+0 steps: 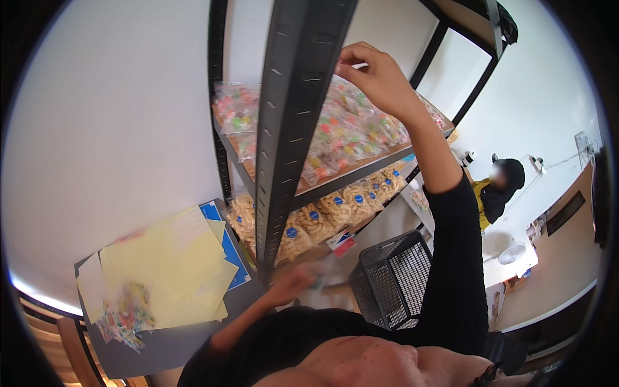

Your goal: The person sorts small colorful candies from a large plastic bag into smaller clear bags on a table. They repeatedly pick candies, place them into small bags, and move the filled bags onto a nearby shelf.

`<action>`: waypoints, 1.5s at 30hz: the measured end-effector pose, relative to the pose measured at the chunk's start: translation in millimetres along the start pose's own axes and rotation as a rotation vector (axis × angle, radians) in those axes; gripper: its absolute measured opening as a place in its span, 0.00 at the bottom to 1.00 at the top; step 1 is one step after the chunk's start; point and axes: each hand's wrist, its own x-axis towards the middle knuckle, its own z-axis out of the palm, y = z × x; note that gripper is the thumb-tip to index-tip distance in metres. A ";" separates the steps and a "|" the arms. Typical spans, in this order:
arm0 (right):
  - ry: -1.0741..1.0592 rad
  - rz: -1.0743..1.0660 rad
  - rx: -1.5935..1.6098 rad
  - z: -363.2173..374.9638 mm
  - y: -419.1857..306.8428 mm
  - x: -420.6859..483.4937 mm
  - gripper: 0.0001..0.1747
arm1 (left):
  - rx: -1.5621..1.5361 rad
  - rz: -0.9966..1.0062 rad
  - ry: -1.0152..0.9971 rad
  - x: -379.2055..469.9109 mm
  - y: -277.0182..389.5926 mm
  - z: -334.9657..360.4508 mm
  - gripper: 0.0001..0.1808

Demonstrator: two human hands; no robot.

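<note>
My right hand (375, 72) is raised above the upper shelf, fingers bent and thumb close to the fingertips. The black slotted steel post (295, 121) partly covers those fingertips, so what they hold cannot be told. Below it, clear bags of colourful candies (348, 130) cover the upper shelf board. My left hand (295, 283) is low in front of the lower shelf, blurred by motion. It appears closed on a blurred clear plastic packet (319, 280). Beside it, bags of pale curled snacks (333, 208) with round blue labels line the lower shelf.
A grey table (164, 350) at left bears yellow sheets (169, 266), a blue printed sheet (237, 275) and a pile of small candy packets (128, 317). A black plastic basket (396, 280) stands right of the shelf. Further right a person in a dark cap (503, 188) is near a white table (498, 251).
</note>
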 end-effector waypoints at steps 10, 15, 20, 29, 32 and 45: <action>-0.339 0.005 0.098 -41.1 -77.3 -136.9 0.14 | -0.125 0.179 0.089 67.0 107.3 10.5 0.21; -0.445 0.037 0.079 -44.5 -78.6 -164.9 0.22 | -0.175 0.376 0.256 86.4 120.4 18.2 0.26; -0.437 0.090 0.185 -46.4 -68.1 -169.5 0.24 | -0.261 0.395 0.350 93.0 135.3 25.1 0.38; -0.294 -0.091 0.275 -44.4 -45.9 -154.7 0.26 | -0.093 0.345 0.432 78.1 178.3 36.0 0.46; -0.234 -0.065 0.352 -46.3 -33.1 -127.5 0.26 | 0.249 0.421 0.504 56.7 173.0 23.6 0.44; 0.033 -0.137 0.138 58.4 59.7 53.7 0.33 | 0.645 0.692 1.340 23.6 278.7 -108.8 0.23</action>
